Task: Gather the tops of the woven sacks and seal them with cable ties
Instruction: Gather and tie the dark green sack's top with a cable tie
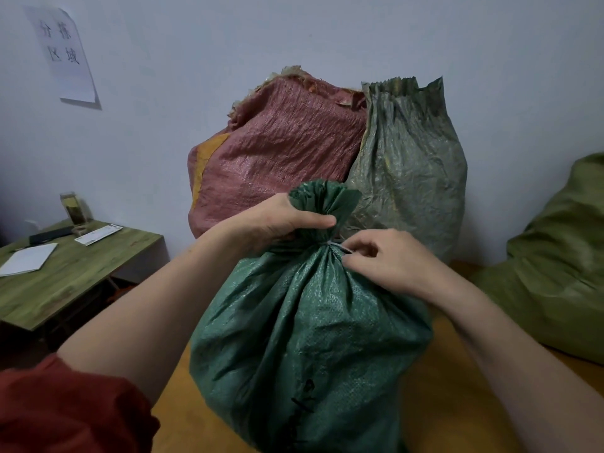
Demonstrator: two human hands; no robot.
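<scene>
Dark green sack (304, 322) upright on the tabletop (457, 403): neck gripped by the left hand (277, 220) above the cable tie (338, 246), which is pinched by the right hand (385, 259). The tie is best drawn snug against firmly bunched fabric.

The dark green woven plastic sack (294, 322) has a slight sheen; the faded red woven sack (277, 152) looks crinkled; the low green-stained wooden table (65, 282) is matt.

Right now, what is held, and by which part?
The left grip clasps the dark green sack at its gathered neck; right grip pinches the cable tie beside that neck.
</scene>
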